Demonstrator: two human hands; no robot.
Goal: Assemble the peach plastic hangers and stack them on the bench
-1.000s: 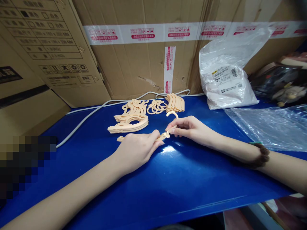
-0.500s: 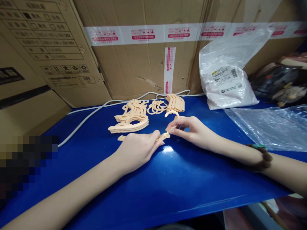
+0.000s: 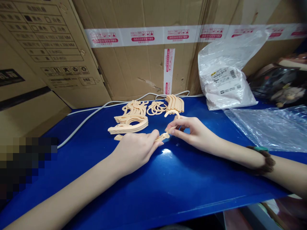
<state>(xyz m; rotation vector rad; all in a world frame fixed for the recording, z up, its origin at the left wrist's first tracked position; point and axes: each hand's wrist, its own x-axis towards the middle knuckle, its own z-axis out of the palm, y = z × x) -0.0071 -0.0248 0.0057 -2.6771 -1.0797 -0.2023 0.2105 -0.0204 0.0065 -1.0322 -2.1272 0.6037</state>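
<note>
My left hand (image 3: 135,151) is closed around a cream plastic hanger arm (image 3: 163,137), whose narrow end pokes out toward the right. Between the fingers of my right hand (image 3: 190,129) is a cream hanger hook (image 3: 173,112), its curve rising above the knuckles. The hook's lower end meets the tip of the arm or lies very close to it; my fingers partly hide the spot. Just behind the hands lies a stack of folded hangers (image 3: 129,128). Farther back are a heap of hanger pieces (image 3: 134,108), several loose hooks (image 3: 156,108) and a row of curved arms (image 3: 175,103).
Cardboard boxes (image 3: 134,70) wall off the back of the blue table (image 3: 144,198). A white cable (image 3: 83,123) runs along the rear and left. At right stand a white plastic bag (image 3: 226,86) and a clear plastic sheet (image 3: 266,129).
Both hands hold nearly the same pose. The hanger arm's far end shows slightly more to the left of my left hand. The view has shifted a little.
</note>
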